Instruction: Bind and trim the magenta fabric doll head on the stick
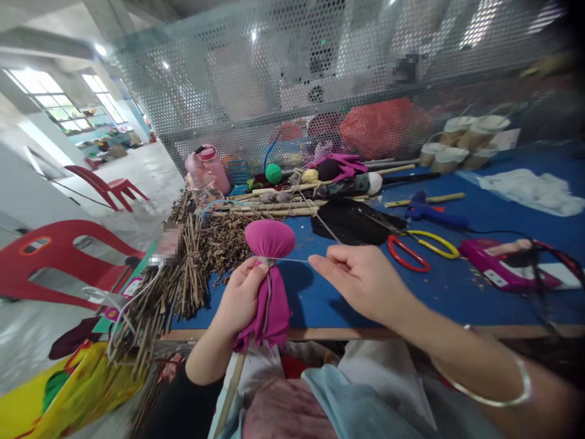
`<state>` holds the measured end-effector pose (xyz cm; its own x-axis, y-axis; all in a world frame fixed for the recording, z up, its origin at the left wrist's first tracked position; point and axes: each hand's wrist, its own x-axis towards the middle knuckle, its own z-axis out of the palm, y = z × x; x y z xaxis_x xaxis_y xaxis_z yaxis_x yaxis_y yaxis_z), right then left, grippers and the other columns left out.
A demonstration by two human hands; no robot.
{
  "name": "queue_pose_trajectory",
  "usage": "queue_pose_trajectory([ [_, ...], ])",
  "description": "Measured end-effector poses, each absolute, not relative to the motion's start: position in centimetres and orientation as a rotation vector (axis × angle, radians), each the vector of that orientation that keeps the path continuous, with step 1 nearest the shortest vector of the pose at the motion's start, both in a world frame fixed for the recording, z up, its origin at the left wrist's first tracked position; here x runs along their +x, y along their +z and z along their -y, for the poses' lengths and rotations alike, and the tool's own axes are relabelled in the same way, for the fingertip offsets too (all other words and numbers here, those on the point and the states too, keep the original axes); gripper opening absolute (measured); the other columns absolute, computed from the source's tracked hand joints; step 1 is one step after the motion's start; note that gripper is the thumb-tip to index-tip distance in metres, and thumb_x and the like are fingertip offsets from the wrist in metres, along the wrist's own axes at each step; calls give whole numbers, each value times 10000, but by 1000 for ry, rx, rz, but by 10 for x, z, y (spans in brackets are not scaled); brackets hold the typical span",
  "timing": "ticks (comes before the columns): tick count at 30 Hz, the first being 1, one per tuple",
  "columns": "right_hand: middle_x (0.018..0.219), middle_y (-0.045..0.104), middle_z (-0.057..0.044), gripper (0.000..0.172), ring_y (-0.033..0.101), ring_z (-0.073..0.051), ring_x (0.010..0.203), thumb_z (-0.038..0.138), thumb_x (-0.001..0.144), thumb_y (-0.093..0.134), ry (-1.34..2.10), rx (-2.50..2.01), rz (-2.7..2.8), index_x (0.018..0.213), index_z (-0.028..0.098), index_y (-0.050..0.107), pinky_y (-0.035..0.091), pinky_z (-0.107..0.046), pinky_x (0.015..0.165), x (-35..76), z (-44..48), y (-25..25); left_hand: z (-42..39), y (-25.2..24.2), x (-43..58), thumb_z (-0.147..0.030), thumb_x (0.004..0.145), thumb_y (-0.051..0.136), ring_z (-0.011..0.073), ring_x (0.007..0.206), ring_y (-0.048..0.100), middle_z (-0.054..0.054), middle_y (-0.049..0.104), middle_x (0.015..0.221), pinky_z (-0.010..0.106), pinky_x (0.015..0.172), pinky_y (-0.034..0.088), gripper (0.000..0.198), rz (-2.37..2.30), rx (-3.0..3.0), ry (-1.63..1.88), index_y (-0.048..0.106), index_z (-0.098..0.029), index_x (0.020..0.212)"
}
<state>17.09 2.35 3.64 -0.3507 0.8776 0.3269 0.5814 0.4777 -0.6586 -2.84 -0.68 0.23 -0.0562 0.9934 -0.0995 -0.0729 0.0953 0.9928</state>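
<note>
Bulging above the left hand (243, 292), magenta cloth (277, 296) drapes below it.

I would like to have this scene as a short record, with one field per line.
Left hand: hand pinching the magenta cloth below its rounded top
Right hand: hand holding the thread
Thread: straight, from cloth's neck to right hand
Stick: stick showing below the cloth
Scissors: scissors with one red handle, one yellow
Left side: dried stems
Surface: blue tabletop
</note>
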Motion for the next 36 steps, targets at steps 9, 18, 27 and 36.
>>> queue_pose_trajectory([
  [9,490,212,59,499,208,-81,481,368,774,595,905,-1146,1427,483,208,223,226,-239,448,149,-18,-14,14,-6,-17,-389,789,586,115,629,502,-18,609,690,201,622,422,239,-1282,1017,1330,627,-154,794],
  [18,441,237,82,473,211,-66,427,527,726,578,1354,-1224,1497,504,210,307,194,-214,403,155,-39,-34,22,-4,-14,-499,695,660,113,582,446,-5,545,643,210,570,400,353,-1144,940,1206,630,-149,734],
  [27,375,406,78,330,327,-58,398,227,491,816,1839,-1008,2428,388,134,516,266,-221,431,117,-103,48,33,-7,4,-506,785,570,101,592,311,-26,381,639,225,564,291,366,-857,1204,725,519,-147,730],
  [36,585,600,-24,155,481,-142,490,327,765,646,-83,-1126,2637,812,179,648,210,-273,487,144,-37,109,7,-9,-16,-379,831,530,117,629,411,-27,498,683,225,639,357,222,-1147,1186,1078,544,-160,797],
])
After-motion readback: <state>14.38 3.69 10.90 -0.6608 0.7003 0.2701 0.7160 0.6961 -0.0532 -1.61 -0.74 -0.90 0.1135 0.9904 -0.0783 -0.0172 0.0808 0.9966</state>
